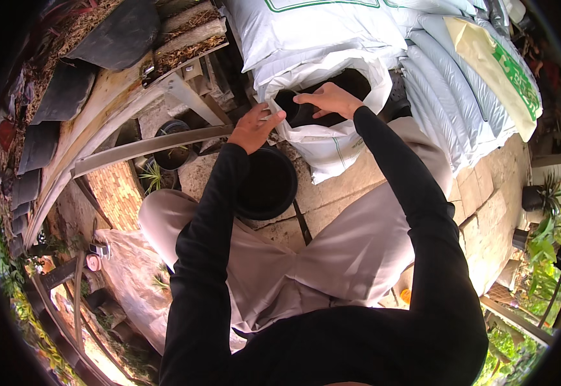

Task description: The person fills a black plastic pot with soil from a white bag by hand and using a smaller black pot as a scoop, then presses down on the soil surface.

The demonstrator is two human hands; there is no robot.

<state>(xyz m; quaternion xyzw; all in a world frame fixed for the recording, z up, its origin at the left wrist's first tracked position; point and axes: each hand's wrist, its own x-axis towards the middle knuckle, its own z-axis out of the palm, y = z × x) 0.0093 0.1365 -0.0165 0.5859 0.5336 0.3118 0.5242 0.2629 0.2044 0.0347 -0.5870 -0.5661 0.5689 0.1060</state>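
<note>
An opened white plastic sack [326, 144] of dark soil [352, 87] stands before me. Inside its left part is a small black pot [287, 103]. My right hand [331, 101] reaches into the mouth of the sack, fingers spread beside the pot's rim; whether it touches the pot I cannot tell. My left hand [257, 126] is at the sack's left edge, its fingers near the rolled rim and partly hidden, so its hold is unclear. Below my left hand a round black basin [267, 183] sits on the paving between my knees, partly covered by my left sleeve.
Full white sacks [319, 34] are stacked behind the open one and at the right [444, 91]. A metal bar [150, 149] and wooden bench edge [111, 111] run along the left. Potted plants [171, 144] stand under the bar. Another potted plant [534, 198] is at far right.
</note>
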